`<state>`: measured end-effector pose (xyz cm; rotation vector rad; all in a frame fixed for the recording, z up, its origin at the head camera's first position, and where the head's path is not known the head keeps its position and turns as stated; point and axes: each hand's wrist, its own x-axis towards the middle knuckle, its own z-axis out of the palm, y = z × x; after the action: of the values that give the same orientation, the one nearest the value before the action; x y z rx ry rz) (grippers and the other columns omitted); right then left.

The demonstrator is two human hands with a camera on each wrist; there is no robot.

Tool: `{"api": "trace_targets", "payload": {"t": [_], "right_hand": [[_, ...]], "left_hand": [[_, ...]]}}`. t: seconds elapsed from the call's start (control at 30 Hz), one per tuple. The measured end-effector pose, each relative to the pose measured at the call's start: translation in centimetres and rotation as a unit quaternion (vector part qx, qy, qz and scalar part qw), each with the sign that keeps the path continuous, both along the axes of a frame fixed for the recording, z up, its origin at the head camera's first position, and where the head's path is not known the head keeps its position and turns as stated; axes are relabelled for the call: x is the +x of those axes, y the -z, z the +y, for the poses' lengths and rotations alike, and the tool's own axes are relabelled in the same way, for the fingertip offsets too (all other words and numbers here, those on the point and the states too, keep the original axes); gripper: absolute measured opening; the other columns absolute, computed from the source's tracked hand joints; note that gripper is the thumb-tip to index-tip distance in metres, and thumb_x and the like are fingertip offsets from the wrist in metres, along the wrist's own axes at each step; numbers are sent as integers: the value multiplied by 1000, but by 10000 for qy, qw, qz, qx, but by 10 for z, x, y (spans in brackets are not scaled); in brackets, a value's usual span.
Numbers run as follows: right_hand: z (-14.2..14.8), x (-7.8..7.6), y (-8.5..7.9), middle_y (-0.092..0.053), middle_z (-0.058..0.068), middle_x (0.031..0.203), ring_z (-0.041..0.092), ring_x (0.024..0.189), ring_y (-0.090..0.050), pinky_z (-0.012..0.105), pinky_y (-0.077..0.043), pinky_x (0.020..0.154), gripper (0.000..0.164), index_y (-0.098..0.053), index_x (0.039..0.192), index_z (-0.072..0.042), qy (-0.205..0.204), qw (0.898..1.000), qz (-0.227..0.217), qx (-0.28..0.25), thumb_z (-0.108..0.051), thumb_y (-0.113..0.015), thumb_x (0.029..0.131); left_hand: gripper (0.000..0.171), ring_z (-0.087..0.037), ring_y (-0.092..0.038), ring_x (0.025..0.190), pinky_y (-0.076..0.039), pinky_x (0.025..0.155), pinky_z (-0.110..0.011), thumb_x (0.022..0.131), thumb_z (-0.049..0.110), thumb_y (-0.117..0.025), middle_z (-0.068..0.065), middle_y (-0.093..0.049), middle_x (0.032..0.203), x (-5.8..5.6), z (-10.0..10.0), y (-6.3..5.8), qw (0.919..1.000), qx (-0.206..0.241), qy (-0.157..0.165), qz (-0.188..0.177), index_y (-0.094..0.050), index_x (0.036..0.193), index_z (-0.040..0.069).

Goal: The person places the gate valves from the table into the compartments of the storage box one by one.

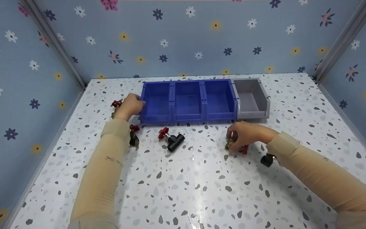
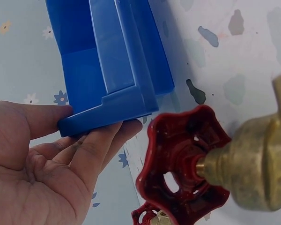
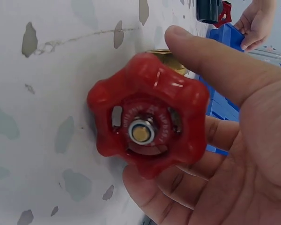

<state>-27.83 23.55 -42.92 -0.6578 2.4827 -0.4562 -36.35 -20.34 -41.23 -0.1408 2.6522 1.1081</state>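
My left hand [image 1: 131, 105] grips the left side wall of the leftmost blue bin [image 1: 157, 118], thumb on the inner face and fingers outside, as the left wrist view shows. Right beside that hand, a brass valve with a red handwheel [image 2: 182, 164] looms large. My right hand [image 1: 248, 132] holds another brass valve [image 1: 229, 145] low over the table, thumb on one side and fingers curled on the other. Its red handwheel [image 3: 189, 112] faces the right wrist camera and hides much of the brass body.
Two more blue bins [image 1: 187, 117] and a grey bin [image 1: 253, 114] continue the row. A black valve with a red handle [image 1: 176, 142] lies in front, a dark valve [image 1: 134, 140] by the left forearm. Under the right forearm sits a black fitting [image 1: 267, 160]. Flowered panels [image 1: 183, 38] enclose the table.
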Motion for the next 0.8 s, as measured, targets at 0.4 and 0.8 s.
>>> {"api": "trace_targets", "payload": {"t": [0.4,0.8], "right_hand": [[1,-1,2,-76,6,92,15,79,-68,31,-59,73,45,-77,105,-5,121,9998,136,-49,-36,-98,80],[17,-5,1,-71,-1,70,10,64,-60,25,-48,60,34,-77,80,-8,879,9960,89,118,-38,-92,86]], "left_hand": [[53,-43,-60,138,-51,116,-54,113,16,-44,-33,-56,153,2,1,1,10000,4,28,60,-44,156,-16],[52,-42,-63,133,-54,113,-54,113,15,-43,-33,-59,148,0,-1,2,10000,-18,6,93,-47,154,-16]]}}
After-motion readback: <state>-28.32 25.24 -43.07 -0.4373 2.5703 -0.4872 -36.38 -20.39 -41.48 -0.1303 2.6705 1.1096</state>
